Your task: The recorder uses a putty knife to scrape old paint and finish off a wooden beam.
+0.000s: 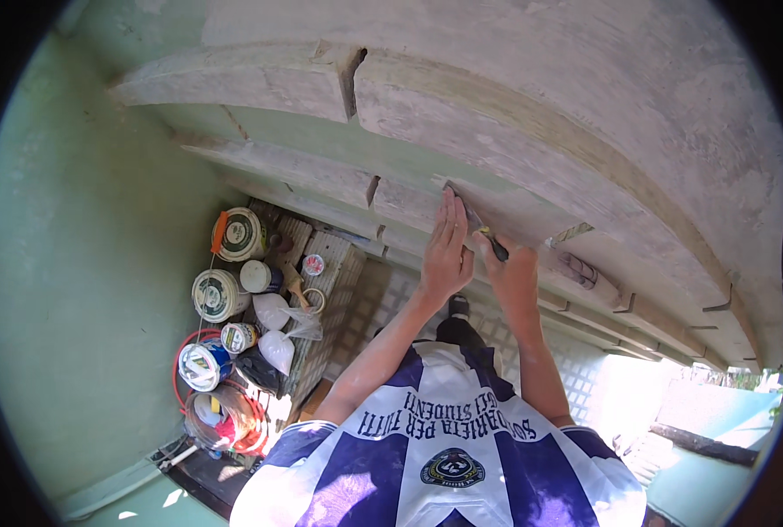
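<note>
Right hand (513,272) fisted around scraper (482,226), blade on pale ledge (532,211) | left hand (447,250) flat, fingers spread, bracing beside it | risk: blade skids, nicks those fingers | paint cans (220,294) far below if dropped

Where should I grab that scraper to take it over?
Take the scraper by its dark handle, which juts out of the right hand, coming from below. Its blade end lies against the wooden beam under the left hand, so only the handle end is free.
</note>
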{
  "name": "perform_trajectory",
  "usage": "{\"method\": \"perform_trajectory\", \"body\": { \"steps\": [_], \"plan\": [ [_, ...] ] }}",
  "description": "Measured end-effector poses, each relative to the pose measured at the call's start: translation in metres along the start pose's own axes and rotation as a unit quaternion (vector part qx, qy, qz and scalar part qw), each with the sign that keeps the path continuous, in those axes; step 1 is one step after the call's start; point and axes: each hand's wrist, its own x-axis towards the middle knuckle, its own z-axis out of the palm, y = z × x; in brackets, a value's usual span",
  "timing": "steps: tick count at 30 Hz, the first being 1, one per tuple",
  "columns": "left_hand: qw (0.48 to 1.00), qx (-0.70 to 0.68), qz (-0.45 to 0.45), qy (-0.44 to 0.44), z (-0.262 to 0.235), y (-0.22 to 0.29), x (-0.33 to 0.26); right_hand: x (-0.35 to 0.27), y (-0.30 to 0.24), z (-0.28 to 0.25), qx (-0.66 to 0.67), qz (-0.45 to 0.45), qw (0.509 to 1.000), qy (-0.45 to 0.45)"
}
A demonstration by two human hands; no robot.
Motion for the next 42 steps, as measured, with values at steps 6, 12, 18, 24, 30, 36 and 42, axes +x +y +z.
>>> {"method": "perform_trajectory", "body": {
  "steps": [6, 12, 18, 24, 30, 36, 42],
  "plan": [
    [0.999, 0.005, -0.025, 0.038, -0.013, -0.010, 0.008, 0.008, -0.011, 0.020, 0.035, -0.019, 0.999, 0.004],
    [0.999, 0.003, 0.006, -0.035, -0.008, -0.008, 0.000, -0.003, 0.006, 0.003, -0.013, 0.014, 1.000, 0.006],
    [0.999, 0.029, -0.007, -0.013, -0.013, -0.011, 0.000, -0.008, -0.003, 0.018, 0.041, 0.002, 0.999, 0.019],
    [0.999, 0.015, 0.002, -0.046, -0.010, -0.010, 0.000, -0.004, 0.002, 0.012, 0.006, 0.032, 0.999, 0.024],
    [0.999, 0.024, -0.003, -0.035, -0.009, -0.006, -0.002, -0.010, 0.001, 0.017, 0.023, 0.027, 0.999, 0.030],
    [1.000, 0.011, -0.011, -0.013, -0.006, -0.003, -0.003, -0.007, 0.006, 0.017, 0.028, -0.013, 0.999, 0.020],
    [1.000, 0.024, -0.004, -0.013, -0.005, -0.004, 0.001, 0.000, 0.002, 0.014, 0.021, -0.003, 1.000, 0.006]
  ]
}}
